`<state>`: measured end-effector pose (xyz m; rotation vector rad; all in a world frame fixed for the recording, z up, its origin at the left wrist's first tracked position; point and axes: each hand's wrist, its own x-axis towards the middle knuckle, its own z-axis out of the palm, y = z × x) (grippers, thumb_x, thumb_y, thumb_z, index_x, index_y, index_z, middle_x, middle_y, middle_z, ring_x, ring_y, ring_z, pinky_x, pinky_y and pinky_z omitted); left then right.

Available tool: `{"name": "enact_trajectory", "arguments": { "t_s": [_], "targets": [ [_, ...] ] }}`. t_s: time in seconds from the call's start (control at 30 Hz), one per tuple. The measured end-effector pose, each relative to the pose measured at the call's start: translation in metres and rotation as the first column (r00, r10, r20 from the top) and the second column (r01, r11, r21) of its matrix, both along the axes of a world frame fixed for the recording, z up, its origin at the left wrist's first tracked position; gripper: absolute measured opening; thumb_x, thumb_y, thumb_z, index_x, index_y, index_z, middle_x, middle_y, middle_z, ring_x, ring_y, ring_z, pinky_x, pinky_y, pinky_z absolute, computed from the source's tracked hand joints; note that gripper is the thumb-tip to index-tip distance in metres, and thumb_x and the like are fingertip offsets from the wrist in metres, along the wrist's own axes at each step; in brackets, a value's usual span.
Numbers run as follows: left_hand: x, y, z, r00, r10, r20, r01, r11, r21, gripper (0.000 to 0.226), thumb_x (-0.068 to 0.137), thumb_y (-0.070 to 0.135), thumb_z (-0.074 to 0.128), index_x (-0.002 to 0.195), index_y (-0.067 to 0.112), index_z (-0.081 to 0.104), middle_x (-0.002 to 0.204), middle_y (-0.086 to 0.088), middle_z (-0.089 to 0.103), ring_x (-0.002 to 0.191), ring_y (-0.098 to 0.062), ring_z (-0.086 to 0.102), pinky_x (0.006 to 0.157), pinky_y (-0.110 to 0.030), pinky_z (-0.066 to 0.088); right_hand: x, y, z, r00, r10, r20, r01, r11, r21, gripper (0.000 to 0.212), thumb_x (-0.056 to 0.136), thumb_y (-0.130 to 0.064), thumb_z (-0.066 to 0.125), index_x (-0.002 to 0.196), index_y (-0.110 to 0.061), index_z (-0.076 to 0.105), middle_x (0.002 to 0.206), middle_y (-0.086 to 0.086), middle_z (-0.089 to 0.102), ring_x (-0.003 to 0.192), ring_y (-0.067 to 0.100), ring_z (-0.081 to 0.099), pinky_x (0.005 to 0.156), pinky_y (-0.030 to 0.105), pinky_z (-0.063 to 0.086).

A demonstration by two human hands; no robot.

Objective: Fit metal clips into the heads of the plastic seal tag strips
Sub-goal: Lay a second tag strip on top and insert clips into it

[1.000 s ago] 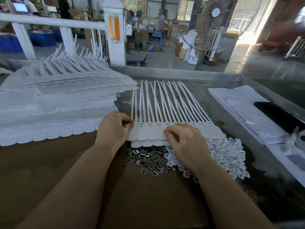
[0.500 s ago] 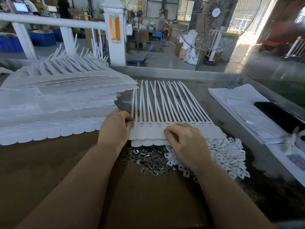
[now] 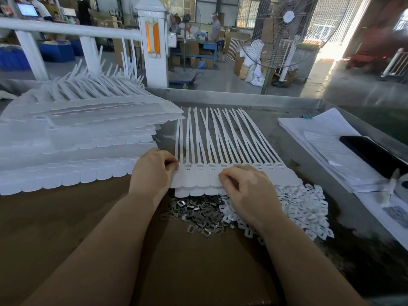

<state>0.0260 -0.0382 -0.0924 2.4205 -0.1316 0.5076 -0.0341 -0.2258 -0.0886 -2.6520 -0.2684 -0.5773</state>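
Seal strips [image 3: 223,149] between both hands

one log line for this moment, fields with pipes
step: clip fitting | left hand: fingers pinching strips at leftmost head | right hand: curled on heads | clips: piled below strips

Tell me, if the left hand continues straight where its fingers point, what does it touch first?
The left hand points right along the tag heads, which it already touches; beyond them, probably the right hand.
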Motion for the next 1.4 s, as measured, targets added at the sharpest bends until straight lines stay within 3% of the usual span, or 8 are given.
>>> {"name": "enact_trajectory", "arguments": {
  "t_s": [0.27, 0.4, 0.6, 0.87, 1.03, 1.13, 1.3, 1.4],
  "targets": [
    [-0.0022, 0.0000, -0.0001, 1.000, 0.021, 0.007, -0.021, 1.000, -0.004, 0.012, 0.089, 0.017, 0.058, 0.094, 0.014, 0.069, 0.099, -0.004, 0.060, 0.083, -0.012, 0.047, 0.075, -0.020, 0.034, -0.0008, 0.0000, 0.0007, 1.000, -0.004, -0.001, 0.004, 1.000, 0.000, 0.021, 0.093, -0.027, 0.048, 0.099, -0.018, 0.067, 0.102, -0.003, 0.066, 0.098, 0.013, 0.054, 0.092, 0.030, 0.036],
    [-0.0036, -0.0009, 0.0000, 0.998, 0.049, 0.026, -0.049, 0.999, -0.021, 0.021, 0.095, 0.017, 0.048, 0.106, 0.012, 0.065, 0.105, -0.005, 0.065, 0.093, -0.019, 0.056, 0.077, -0.019, 0.035, -0.0007, -0.0002, 0.0010, 1.000, -0.004, 0.000, 0.004, 1.000, 0.000, 0.022, 0.093, -0.027, 0.048, 0.100, -0.018, 0.066, 0.103, -0.003, 0.066, 0.099, 0.013, 0.054, 0.093, 0.030, 0.036],
    [-0.0025, 0.0004, -0.0006, 0.998, 0.026, -0.053, -0.030, 0.995, -0.091, 0.024, 0.094, 0.015, 0.049, 0.114, 0.016, 0.063, 0.108, 0.000, 0.066, 0.086, -0.006, 0.048, 0.078, -0.015, 0.034, -0.0006, -0.0002, 0.0007, 1.000, -0.002, -0.002, 0.002, 1.000, 0.003, 0.022, 0.093, -0.027, 0.048, 0.100, -0.019, 0.066, 0.103, -0.004, 0.066, 0.099, 0.013, 0.054, 0.092, 0.029, 0.035],
    [-0.0007, 0.0042, 0.0001, 0.993, -0.043, -0.112, 0.009, 0.957, -0.290, 0.016, 0.084, 0.014, 0.065, 0.098, 0.022, 0.064, 0.082, 0.012, 0.061, 0.077, -0.002, 0.055, 0.068, -0.013, 0.038, 0.0000, -0.0003, -0.0003, 1.000, -0.003, 0.012, 0.003, 1.000, 0.003, 0.021, 0.093, -0.027, 0.049, 0.097, -0.018, 0.067, 0.100, -0.003, 0.067, 0.096, 0.013, 0.055, 0.089, 0.028, 0.034],
    [-0.0021, 0.0045, 0.0033, 0.988, -0.079, -0.135, 0.012, 0.899, -0.438, 0.018, 0.084, 0.008, 0.064, 0.092, 0.024, 0.063, 0.089, 0.006, 0.065, 0.089, -0.013, 0.060, 0.081, -0.032, 0.049, 0.0009, -0.0004, 0.0000, 1.000, -0.004, 0.003, 0.004, 1.000, -0.001, 0.022, 0.093, -0.028, 0.048, 0.098, -0.019, 0.067, 0.101, -0.004, 0.066, 0.097, 0.012, 0.054, 0.090, 0.028, 0.034],
    [-0.0025, 0.0055, 0.0042, 0.984, -0.099, -0.145, 0.014, 0.867, -0.497, 0.021, 0.084, 0.007, 0.064, 0.085, 0.028, 0.062, 0.089, 0.003, 0.065, 0.089, -0.015, 0.060, 0.080, -0.038, 0.052, 0.0006, -0.0002, -0.0002, 1.000, -0.005, 0.005, 0.005, 1.000, -0.004, 0.022, 0.093, -0.029, 0.048, 0.098, -0.019, 0.067, 0.101, -0.004, 0.066, 0.097, 0.012, 0.054, 0.089, 0.027, 0.034],
    [-0.0003, 0.0061, 0.0023, 0.982, -0.104, -0.155, 0.009, 0.856, -0.517, 0.023, 0.084, 0.007, 0.063, 0.082, 0.030, 0.060, 0.087, 0.005, 0.064, 0.088, -0.015, 0.060, 0.078, -0.037, 0.052, 0.0002, 0.0006, 0.0000, 1.000, -0.001, 0.011, 0.001, 1.000, -0.003, 0.021, 0.093, -0.028, 0.048, 0.097, -0.019, 0.067, 0.099, -0.004, 0.066, 0.096, 0.012, 0.054, 0.087, 0.026, 0.033],
    [0.0014, 0.0051, 0.0005, 0.988, -0.070, -0.134, 0.007, 0.905, -0.425, 0.023, 0.084, 0.008, 0.063, 0.082, 0.031, 0.058, 0.083, 0.009, 0.062, 0.084, -0.011, 0.060, 0.073, -0.027, 0.048, -0.0002, 0.0007, 0.0000, 1.000, -0.002, 0.010, 0.002, 1.000, -0.006, 0.021, 0.093, -0.028, 0.048, 0.097, -0.018, 0.067, 0.100, -0.004, 0.066, 0.096, 0.013, 0.054, 0.088, 0.027, 0.034]
  ]
}}
